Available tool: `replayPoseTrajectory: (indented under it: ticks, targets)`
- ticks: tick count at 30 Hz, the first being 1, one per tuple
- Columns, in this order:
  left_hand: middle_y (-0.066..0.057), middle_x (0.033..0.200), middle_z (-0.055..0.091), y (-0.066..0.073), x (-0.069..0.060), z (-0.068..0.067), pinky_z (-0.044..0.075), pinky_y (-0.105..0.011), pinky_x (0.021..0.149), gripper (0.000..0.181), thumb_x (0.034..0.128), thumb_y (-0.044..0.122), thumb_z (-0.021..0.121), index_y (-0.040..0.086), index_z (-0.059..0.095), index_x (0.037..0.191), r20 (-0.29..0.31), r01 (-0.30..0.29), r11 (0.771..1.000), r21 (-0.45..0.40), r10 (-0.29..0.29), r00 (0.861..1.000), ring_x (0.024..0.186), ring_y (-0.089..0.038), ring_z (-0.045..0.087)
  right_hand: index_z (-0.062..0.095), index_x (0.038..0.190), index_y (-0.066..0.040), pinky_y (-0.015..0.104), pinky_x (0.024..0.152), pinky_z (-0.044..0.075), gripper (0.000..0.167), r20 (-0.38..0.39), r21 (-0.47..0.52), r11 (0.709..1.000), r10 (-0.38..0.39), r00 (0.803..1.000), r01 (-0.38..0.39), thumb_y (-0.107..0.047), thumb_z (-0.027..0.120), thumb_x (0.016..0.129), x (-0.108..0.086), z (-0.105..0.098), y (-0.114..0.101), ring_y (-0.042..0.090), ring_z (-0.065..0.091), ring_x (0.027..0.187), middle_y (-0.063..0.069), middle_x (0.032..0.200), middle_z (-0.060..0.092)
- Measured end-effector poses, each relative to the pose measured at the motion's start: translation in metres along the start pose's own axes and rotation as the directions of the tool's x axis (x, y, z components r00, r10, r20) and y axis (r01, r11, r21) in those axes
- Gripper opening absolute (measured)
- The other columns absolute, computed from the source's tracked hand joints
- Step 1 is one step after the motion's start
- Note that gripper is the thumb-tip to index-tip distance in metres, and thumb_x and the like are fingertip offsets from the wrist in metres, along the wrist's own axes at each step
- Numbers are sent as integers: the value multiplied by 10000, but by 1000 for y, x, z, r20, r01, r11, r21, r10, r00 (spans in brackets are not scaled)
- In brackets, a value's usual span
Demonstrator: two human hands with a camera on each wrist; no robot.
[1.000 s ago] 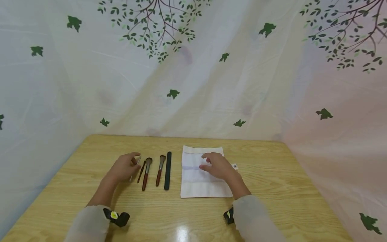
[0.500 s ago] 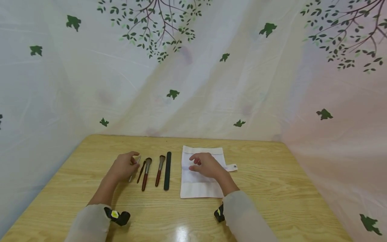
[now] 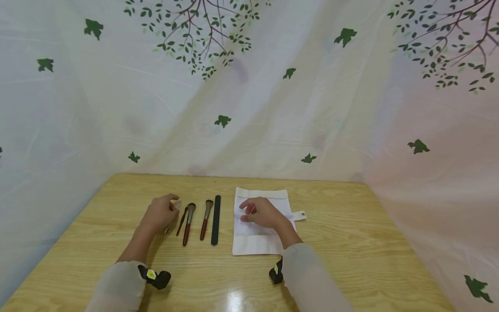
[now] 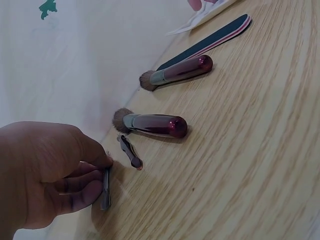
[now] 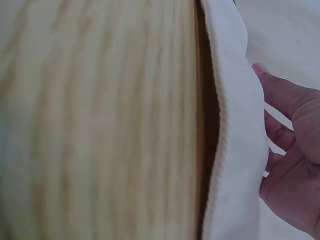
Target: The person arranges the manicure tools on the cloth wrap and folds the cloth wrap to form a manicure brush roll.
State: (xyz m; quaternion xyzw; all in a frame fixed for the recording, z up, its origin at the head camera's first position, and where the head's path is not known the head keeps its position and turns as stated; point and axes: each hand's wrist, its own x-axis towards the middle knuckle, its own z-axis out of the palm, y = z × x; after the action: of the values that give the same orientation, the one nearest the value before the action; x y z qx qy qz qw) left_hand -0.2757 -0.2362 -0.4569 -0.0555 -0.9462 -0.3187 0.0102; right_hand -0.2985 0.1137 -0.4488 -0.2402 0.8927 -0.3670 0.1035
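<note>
In the head view, my left hand (image 3: 160, 213) is at the left end of a row of tools. Its thumb and fingers pinch a slim silvery tool (image 4: 105, 191), whose exact kind is hard to tell. Just right of it lies a small dark brown tool (image 3: 182, 222). Two makeup brushes (image 3: 188, 225) with red-brown handles come after that. My right hand (image 3: 262, 212) is over a white cloth pouch (image 3: 257, 245), its fingers loosely bent and nothing seen between them. The right wrist view has the fingers (image 5: 285, 95) close to the cloth; contact cannot be told.
A dark nail file (image 3: 216, 221) with pink edge layers lies between the brushes and the pouch. From the pouch's right side sticks out a strap with a snap (image 3: 301, 215). A patterned curtain (image 3: 249, 143) stands behind the wooden table (image 3: 351, 260).
My right hand has moved left across the pouch, bringing the snap strap into full view. The left hand and its silvery tool have shifted very slightly left.
</note>
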Motion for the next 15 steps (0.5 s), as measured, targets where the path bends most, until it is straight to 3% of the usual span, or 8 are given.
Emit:
replayPoseTrajectory:
  ticks: [8,15]
  targets:
    - [-73,750,640,0,3,1,422,-300,501,475,912,0,552,-115,532,1372,-13,18,1000,-13,-18,1000,534,-138,495,753,1148,-100,319,781,499,268,-16,19,1000,-4,1000,5,-187,811,902,2,4,5,135,583,836,-21,908,656]
    - [-105,819,667,1,2,2,452,-318,532,426,924,8,560,-123,565,1330,-22,28,1000,6,-28,999,569,-152,529,764,1126,-98,293,769,487,250,-15,10,1000,-5,1000,5,-181,816,895,3,6,5,115,568,828,-30,918,665]
